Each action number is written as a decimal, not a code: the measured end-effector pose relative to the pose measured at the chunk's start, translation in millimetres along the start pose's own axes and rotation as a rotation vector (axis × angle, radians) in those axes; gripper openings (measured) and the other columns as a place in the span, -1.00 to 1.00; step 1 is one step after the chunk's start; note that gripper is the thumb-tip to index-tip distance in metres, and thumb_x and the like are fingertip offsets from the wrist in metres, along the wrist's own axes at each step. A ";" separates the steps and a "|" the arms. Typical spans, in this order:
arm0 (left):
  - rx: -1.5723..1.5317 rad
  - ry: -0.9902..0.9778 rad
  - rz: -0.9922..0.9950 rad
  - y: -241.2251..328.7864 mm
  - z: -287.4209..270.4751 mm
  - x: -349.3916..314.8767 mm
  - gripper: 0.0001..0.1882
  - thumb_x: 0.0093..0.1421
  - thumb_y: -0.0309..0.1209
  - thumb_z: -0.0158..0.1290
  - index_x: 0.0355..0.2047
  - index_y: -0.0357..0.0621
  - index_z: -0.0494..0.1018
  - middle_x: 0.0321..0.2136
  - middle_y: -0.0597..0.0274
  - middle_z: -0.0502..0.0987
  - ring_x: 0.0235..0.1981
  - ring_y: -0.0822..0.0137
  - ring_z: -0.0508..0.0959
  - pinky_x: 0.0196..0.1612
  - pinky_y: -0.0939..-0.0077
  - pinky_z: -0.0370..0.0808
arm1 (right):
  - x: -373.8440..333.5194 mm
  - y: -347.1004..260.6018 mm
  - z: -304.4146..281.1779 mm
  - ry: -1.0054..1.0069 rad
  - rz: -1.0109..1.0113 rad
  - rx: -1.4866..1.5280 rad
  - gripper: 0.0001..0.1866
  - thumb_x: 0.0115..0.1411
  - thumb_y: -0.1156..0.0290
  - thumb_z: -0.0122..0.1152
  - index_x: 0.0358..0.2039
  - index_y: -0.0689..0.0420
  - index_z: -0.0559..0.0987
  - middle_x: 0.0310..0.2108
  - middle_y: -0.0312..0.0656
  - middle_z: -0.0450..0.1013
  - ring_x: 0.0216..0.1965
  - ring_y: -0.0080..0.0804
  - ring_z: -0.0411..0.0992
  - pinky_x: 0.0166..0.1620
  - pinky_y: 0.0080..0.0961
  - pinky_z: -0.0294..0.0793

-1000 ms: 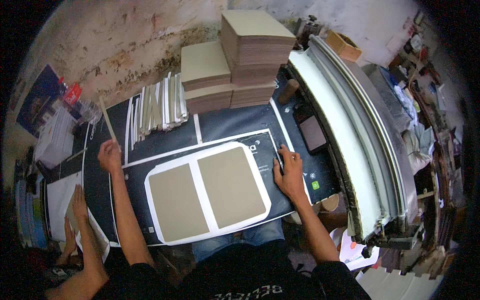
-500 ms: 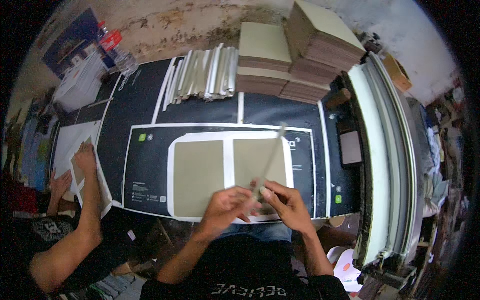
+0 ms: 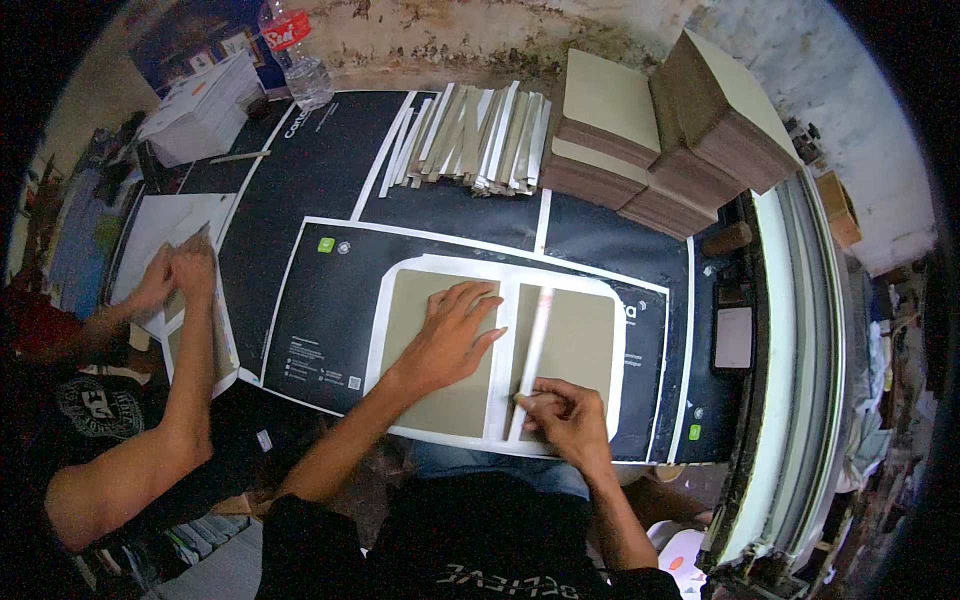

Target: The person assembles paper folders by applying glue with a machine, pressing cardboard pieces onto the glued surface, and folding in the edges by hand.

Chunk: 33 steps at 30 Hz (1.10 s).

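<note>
A black printed sheet (image 3: 330, 310) lies flat on the table, with a white rounded panel in its middle. Two olive-grey boards are on that panel: the left board (image 3: 420, 385) and the right board (image 3: 580, 350). My left hand (image 3: 450, 335) presses flat on the left board, fingers spread. My right hand (image 3: 560, 415) pinches the near end of a thin white strip (image 3: 532, 350), which lies along the gap between the two boards, slightly tilted.
A pile of similar strips (image 3: 480, 135) lies at the back. Stacks of grey boards (image 3: 660, 130) stand at the back right. A co-worker's hands (image 3: 180, 275) press on paper at the left. A plastic bottle (image 3: 295, 55) stands at the back left, with a long machine bed (image 3: 800, 360) along the right.
Half a second ago both hands held the strip at the near edge. Now my left hand has moved onto the left board and the strip lies down in the gap.
</note>
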<state>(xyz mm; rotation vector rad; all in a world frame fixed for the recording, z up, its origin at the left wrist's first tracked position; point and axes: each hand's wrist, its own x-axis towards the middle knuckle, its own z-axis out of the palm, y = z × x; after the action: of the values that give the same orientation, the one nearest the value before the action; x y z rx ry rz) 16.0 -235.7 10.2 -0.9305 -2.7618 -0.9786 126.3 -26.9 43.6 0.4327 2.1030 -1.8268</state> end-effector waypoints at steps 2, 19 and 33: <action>-0.033 -0.032 0.011 -7.7 2.8 -1.5 -0.49 0.28 -0.32 0.14 0.21 -0.13 0.37 0.29 0.02 0.30 0.35 0.08 0.26 0.35 0.00 0.11 | 0.9 -14.6 9.2 -0.015 0.054 -0.033 -0.77 0.25 0.50 0.36 -0.16 0.38 0.61 -0.45 -0.14 0.62 -0.47 -0.56 0.57 -0.38 -0.65 0.60; 0.153 -0.170 0.190 -0.5 -4.0 -3.2 -0.30 0.43 -0.02 -0.12 0.42 -0.19 0.12 0.41 0.07 0.21 0.46 0.21 0.13 0.46 -0.05 -0.07 | 17.8 -7.3 18.3 -0.110 0.094 0.019 -0.79 0.24 0.48 0.38 -0.21 0.35 0.59 -0.50 -0.15 0.59 -0.49 -0.53 0.58 -0.41 -0.61 0.64; 0.202 -0.166 0.184 1.2 -3.3 0.1 -0.30 0.45 0.00 -0.17 0.42 -0.20 0.12 0.39 0.07 0.24 0.45 0.22 0.16 0.46 0.00 -0.04 | 23.5 -7.6 14.6 -0.165 0.180 0.066 -0.80 0.26 0.48 0.36 -0.19 0.33 0.58 -0.47 -0.14 0.60 -0.44 -0.49 0.61 -0.39 -0.59 0.67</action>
<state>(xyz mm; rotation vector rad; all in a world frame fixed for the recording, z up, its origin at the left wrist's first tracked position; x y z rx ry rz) 16.1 -236.9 13.5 -1.2538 -2.7744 -0.6079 102.4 -42.0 38.4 0.4556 1.8374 -1.7676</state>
